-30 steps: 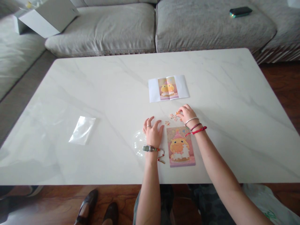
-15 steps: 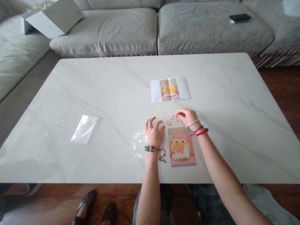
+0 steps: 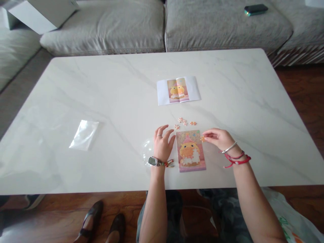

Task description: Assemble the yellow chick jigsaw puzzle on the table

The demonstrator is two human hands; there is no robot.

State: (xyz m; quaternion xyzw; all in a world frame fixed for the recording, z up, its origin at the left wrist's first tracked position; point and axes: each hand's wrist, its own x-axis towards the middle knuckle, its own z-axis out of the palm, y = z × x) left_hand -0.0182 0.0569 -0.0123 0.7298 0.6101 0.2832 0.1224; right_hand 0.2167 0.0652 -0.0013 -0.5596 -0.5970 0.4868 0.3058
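A jigsaw puzzle [image 3: 186, 148] of a yellow cartoon animal lies on the table in front of me, with a white unfilled patch in its lower right part. My right hand [image 3: 217, 137] pinches a small orange-yellow puzzle piece [image 3: 203, 138] at the puzzle's upper right edge. At the left edge, my left hand [image 3: 162, 143] rests with its fingers apart and curved, holding nothing. Several loose puzzle pieces [image 3: 184, 122] lie just beyond the puzzle's far edge. Farther off is a folded reference sheet [image 3: 162, 92] printed with the same picture.
The white marble-patterned table [image 3: 121, 101] carries a clear plastic bag [image 3: 84, 135] on the left. Light spots shine beside my left hand. A grey sofa [image 3: 121, 27] stands behind, with a dark device [image 3: 256, 9] and a white box [image 3: 43, 15]. Another person's shoes [image 3: 95, 214] show below.
My right hand has moved from the loose pieces toward me and to the right, carrying a piece to the puzzle's edge. My left hand keeps its pose. The view has shifted slightly.
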